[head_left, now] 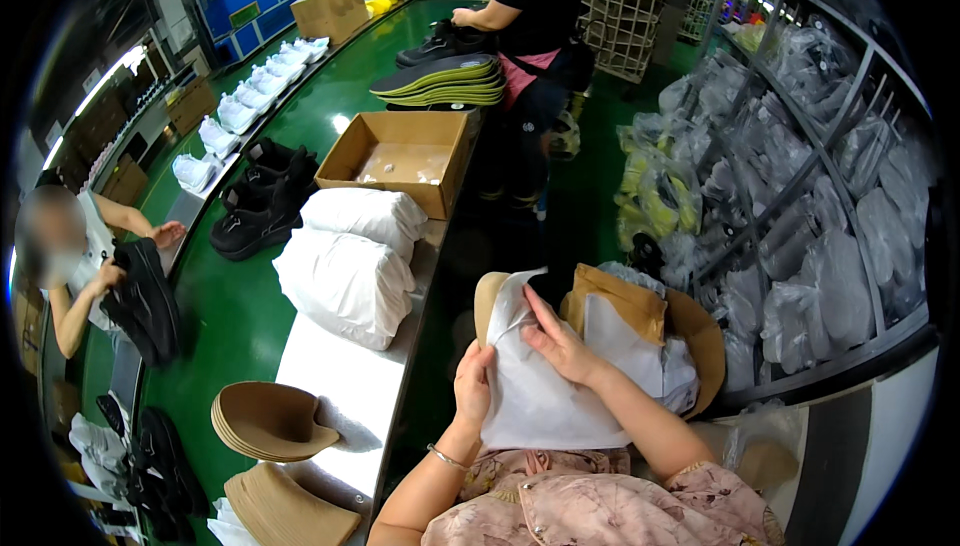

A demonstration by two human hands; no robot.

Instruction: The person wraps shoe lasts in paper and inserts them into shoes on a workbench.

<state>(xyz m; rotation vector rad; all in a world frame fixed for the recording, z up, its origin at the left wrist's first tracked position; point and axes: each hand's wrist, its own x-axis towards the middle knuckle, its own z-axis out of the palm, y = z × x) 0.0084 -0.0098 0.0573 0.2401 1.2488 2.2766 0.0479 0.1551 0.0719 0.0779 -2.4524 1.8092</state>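
In front of my lap I hold a sheet of white tissue paper (555, 401) against a curved brown cardboard piece (487, 308). My left hand (474, 383) is closed on the left edge of the paper and cardboard, thumb on top. My right hand (562, 344) presses the upper part of the paper, fingers stretched along it and the thumb on its near side. The paper hides most of the cardboard. To my left, nested brown curved cardboard pieces (255, 426) lie by the bench edge, with another cardboard stack (290, 511) nearer me.
White wrapped bundles (345, 281) and an open carton (390, 151) line the green bench (225, 321). Black shoes (255, 211) stand beyond. At right are a brown container with paper (705, 346) and a metal rack of bagged items (800, 166). Co-workers stand left and ahead.
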